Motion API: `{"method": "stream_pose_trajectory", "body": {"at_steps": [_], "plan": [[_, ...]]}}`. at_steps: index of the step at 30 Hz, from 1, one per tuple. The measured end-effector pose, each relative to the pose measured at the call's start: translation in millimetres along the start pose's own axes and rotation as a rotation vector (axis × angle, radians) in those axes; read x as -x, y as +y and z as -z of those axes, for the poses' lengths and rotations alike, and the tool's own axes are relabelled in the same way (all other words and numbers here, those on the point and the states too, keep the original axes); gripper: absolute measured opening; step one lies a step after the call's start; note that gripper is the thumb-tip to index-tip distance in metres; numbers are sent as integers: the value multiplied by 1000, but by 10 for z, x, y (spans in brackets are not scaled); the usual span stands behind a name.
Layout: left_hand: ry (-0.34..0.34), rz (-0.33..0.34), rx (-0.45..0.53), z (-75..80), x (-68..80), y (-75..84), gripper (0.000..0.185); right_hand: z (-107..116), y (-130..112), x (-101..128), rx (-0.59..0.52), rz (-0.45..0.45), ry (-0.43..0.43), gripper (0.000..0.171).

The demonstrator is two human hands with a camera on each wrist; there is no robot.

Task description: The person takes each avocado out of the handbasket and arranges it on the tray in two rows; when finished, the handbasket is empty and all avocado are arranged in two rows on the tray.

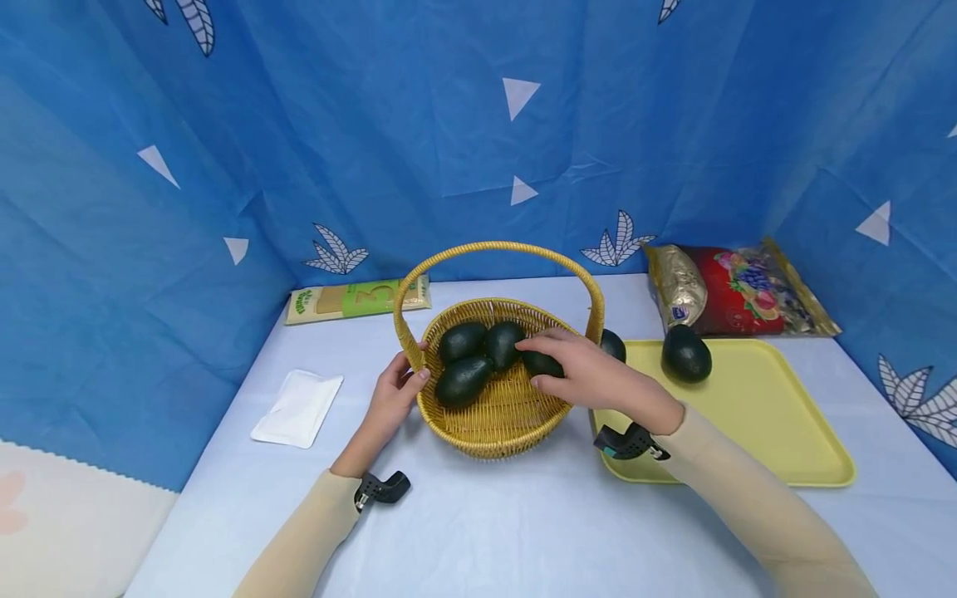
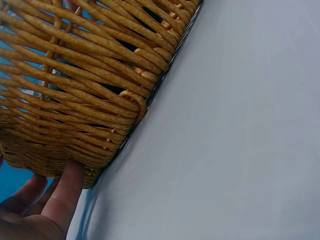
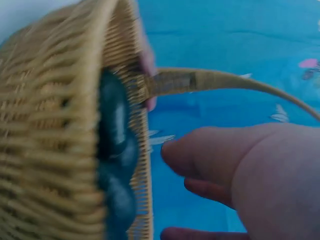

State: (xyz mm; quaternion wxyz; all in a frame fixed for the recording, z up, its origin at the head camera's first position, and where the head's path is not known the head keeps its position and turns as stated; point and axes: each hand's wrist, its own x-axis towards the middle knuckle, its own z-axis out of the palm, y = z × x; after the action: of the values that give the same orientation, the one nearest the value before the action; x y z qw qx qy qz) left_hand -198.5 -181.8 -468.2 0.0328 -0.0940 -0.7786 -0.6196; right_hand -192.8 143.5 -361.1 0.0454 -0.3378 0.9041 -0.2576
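A yellow wicker basket (image 1: 493, 428) with a tall arched handle stands mid-table, several dark green avocados (image 1: 464, 382) inside. At its left side, my left hand (image 1: 396, 386) grips the rim by the handle's foot, thumb on top; in the left wrist view, its fingers (image 2: 65, 195) press the outer weave. My right hand (image 1: 586, 370) reaches over the basket's right rim, just above the rightmost avocado (image 1: 543, 365). The right wrist view shows that hand's thumb (image 3: 195, 150) and fingers apart, with nothing between them.
Right of the basket lies a yellow tray (image 1: 770, 415) with an avocado (image 1: 686, 355); another avocado (image 1: 613, 345) shows behind the handle. A red and gold bag (image 1: 740, 291) lies behind the tray. A noodle-like packet (image 1: 359, 299) and white sachet (image 1: 299, 407) lie left.
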Motion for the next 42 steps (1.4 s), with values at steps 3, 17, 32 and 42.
{"method": "stream_pose_trajectory", "body": {"at_steps": [3,17,32,42], "plan": [[3,-1,-5,0,-5,-6,50,-69,24,-74,86,-30,-6,51],[-3,2,-1,-37,-12,-4,50,-240,131,-224,245,-133,-55,47],[2,7,-9,14,-2,17,50,-212,167,-281,108,-116,-201,53],[-3,8,11,2,-1,13,50,-208,197,-261,62,-97,-197,52]]}}
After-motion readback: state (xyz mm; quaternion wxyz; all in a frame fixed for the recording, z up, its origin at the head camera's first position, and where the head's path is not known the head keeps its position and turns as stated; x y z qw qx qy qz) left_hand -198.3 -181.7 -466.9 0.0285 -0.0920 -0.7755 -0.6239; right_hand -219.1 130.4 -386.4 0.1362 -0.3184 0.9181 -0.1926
